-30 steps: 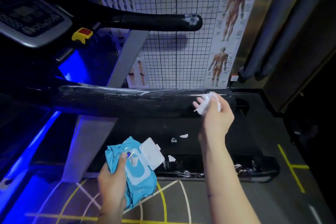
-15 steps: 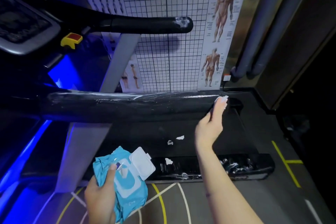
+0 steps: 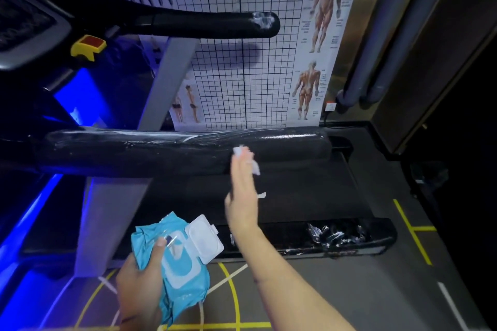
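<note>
Wipe [image 3: 254, 166] further left, under right hand [image 3: 242, 196]

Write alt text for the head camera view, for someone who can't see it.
A person's right hand, fingers straight, presses a white wipe against a treadmill's black plastic-wrapped handrail. The left hand grips a blue wipe pack with its white lid flipped open. An anatomy poster hangs on the wall behind.

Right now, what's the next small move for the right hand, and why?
Probably slide the right hand and wipe leftward along the lower handrail: flat fingers press the wipe against it, and pale smears show on the rail further left.
</note>
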`<move>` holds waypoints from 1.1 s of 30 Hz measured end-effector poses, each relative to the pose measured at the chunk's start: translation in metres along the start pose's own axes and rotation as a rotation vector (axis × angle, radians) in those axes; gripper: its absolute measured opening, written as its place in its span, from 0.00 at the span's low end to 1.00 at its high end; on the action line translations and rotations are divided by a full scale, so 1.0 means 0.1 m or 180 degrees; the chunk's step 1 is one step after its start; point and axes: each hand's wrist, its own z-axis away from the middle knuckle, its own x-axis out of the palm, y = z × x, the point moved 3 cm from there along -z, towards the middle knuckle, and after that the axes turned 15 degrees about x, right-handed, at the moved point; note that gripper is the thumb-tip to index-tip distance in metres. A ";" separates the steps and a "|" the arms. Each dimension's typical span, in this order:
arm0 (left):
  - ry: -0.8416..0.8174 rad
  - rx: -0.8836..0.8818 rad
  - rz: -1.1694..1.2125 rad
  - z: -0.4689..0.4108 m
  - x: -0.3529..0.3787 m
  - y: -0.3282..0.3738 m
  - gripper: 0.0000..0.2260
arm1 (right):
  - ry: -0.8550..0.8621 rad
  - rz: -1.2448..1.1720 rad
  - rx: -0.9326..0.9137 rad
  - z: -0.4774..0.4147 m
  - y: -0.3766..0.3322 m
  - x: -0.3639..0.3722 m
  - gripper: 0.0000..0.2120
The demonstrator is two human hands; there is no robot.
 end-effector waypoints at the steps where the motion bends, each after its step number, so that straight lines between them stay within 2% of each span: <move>1: 0.0014 -0.0003 -0.0032 -0.01 0.03 -0.03 0.12 | -0.0084 0.0250 -0.0244 0.05 -0.06 0.02 0.42; 3: 0.0013 -0.0020 -0.0100 -0.02 0.08 -0.09 0.13 | 0.0037 0.0477 -0.0432 0.14 -0.12 -0.04 0.45; 6: 0.0015 -0.0036 0.0019 0.00 0.12 -0.07 0.10 | 0.0729 -0.0174 -0.0383 0.08 -0.14 -0.49 0.45; 9: -0.0021 -0.0085 0.0017 0.03 0.12 -0.11 0.10 | 0.1660 -0.0228 -0.0071 -0.14 0.09 -0.94 0.38; 10: -0.0002 -0.0075 -0.0003 0.04 0.11 -0.12 0.11 | 0.1850 -0.0175 0.0029 -0.24 0.15 -1.03 0.35; 12: 0.0029 -0.0073 -0.0048 0.04 0.08 -0.10 0.11 | 0.1890 -0.0098 0.0097 -0.37 0.19 -1.09 0.30; 17: -0.0014 -0.0008 -0.0012 0.03 -0.06 0.00 0.09 | 0.1474 0.0014 0.0053 -0.34 0.01 -0.56 0.31; 19: -0.0058 0.0071 -0.0144 -0.02 -0.12 0.01 0.10 | 0.1120 0.0166 -0.0106 -0.23 -0.08 -0.26 0.34; 21: -0.0093 0.0141 -0.0242 -0.07 -0.17 0.01 0.09 | 0.0596 -0.0020 -0.0054 -0.12 -0.17 0.01 0.35; 23: -0.0129 0.0170 -0.0254 -0.10 -0.21 0.03 0.06 | 0.0366 -0.0121 -0.0040 -0.04 -0.28 0.25 0.35; 27: -0.0215 0.0240 -0.0318 -0.12 -0.24 0.06 0.04 | -0.0037 0.0077 -0.0411 0.09 -0.56 0.70 0.46; 29: -0.0172 0.0259 -0.0359 -0.18 -0.26 0.05 0.04 | -0.0159 0.0026 -0.0398 0.11 -0.60 0.77 0.49; 33: -0.0061 0.0225 -0.0224 -0.35 -0.33 0.03 0.06 | -0.0557 0.0003 -0.0679 0.20 -0.59 0.61 0.47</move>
